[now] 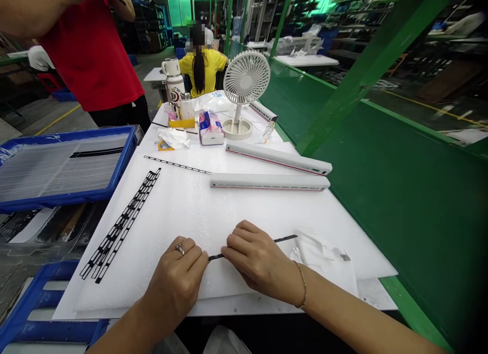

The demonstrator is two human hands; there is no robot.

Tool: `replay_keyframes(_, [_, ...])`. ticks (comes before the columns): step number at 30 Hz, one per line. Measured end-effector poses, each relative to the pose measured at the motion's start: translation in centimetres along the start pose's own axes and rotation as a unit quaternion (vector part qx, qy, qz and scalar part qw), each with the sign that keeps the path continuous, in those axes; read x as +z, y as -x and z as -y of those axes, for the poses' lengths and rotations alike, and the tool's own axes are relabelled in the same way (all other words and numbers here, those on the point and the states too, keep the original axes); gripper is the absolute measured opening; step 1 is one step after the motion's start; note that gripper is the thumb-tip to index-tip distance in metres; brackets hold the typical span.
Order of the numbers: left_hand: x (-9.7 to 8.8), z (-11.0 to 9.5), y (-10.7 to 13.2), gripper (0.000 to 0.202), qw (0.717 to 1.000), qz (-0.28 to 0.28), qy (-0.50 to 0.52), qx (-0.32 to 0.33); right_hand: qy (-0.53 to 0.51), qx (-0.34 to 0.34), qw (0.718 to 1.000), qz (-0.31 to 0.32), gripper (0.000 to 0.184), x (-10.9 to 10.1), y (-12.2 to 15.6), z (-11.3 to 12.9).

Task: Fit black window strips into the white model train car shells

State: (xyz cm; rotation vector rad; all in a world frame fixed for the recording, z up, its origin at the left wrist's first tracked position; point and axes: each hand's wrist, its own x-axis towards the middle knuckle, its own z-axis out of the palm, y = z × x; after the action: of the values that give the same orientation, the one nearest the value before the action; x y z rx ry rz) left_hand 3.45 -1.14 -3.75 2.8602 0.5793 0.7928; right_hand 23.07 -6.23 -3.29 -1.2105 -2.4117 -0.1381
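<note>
Near the front of the white foam-covered table, both hands are closed on one thin black strip [286,238]. My left hand [179,272], with a ring on a finger, pinches it at its left part. My right hand [259,260] grips it farther along, and the strip's far end sticks out to the right. Several black strips with window-like openings [127,216] lie overlapped on the left of the table. One more such strip [177,165] lies apart behind them. Two long white train-like shells [270,181] with red lines rest beyond my hands.
A white fan [246,84], a tissue pack [211,127] and a flask [175,87] stand at the back. A blue crate [131,140] holds stacked sheets at left. Crumpled white tissue [324,252] lies right. A person in red [91,54] stands left; a green conveyor [381,191] runs alongside.
</note>
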Motion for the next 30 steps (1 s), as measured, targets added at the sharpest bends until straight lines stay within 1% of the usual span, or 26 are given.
replay_keyframes(4, [0.4, -0.2, -0.1, 0.023, 1.000, -0.019, -0.023, 0.005, 0.004, 0.011, 1.000, 0.003, 0.020, -0.3, -0.6, 0.4])
replay_keyframes(8, [0.2, -0.4, -0.6, 0.021, 0.999, -0.033, -0.027, 0.012, 0.008, -0.007, 1.000, 0.008, 0.027, -0.4, -1.2, 0.7])
replay_keyframes(11, [-0.5, -0.3, -0.7, 0.012, 1.000, -0.019, -0.022, -0.007, 0.012, -0.022, 1.000, 0.010, 0.032, -0.3, -1.2, 0.6])
replay_keyframes(13, [-1.0, -0.1, -0.5, 0.016, 0.999, -0.009, -0.021, -0.022, 0.017, -0.022, 1.000, 0.009, 0.033, -0.3, -1.0, 0.5])
replay_keyframes(15, [-1.3, 0.2, -0.2, 0.016, 0.999, -0.011, -0.015, -0.026, 0.024, -0.016, 1.000, 0.009, 0.033, -0.3, -0.8, 0.3])
replay_keyframes(18, [-1.3, 0.3, 0.2, 0.015, 1.000, -0.022, -0.008, -0.019, 0.032, -0.004, 0.999, 0.009, 0.029, -0.3, -0.7, 0.2])
replay_keyframes(21, [-0.8, 0.0, 0.1, 0.015, 0.999, -0.036, -0.016, -0.018, 0.035, -0.005, 0.999, 0.011, 0.025, -0.3, -1.0, 0.3])
replay_keyframes(24, [-0.5, -0.3, -0.2, 0.016, 0.999, -0.037, -0.009, -0.027, 0.032, -0.022, 0.999, 0.010, 0.031, -0.3, -1.3, 0.5])
replay_keyframes(27, [-0.8, -0.2, -0.2, 0.010, 0.999, -0.013, 0.012, -0.046, 0.029, -0.031, 0.999, 0.007, 0.033, -0.3, -1.2, 0.4])
replay_keyframes(30, [-1.5, 0.3, 0.2, 0.019, 0.998, -0.017, 0.013, -0.058, 0.029, -0.028, 0.999, 0.008, 0.032, -0.4, -0.9, 0.0])
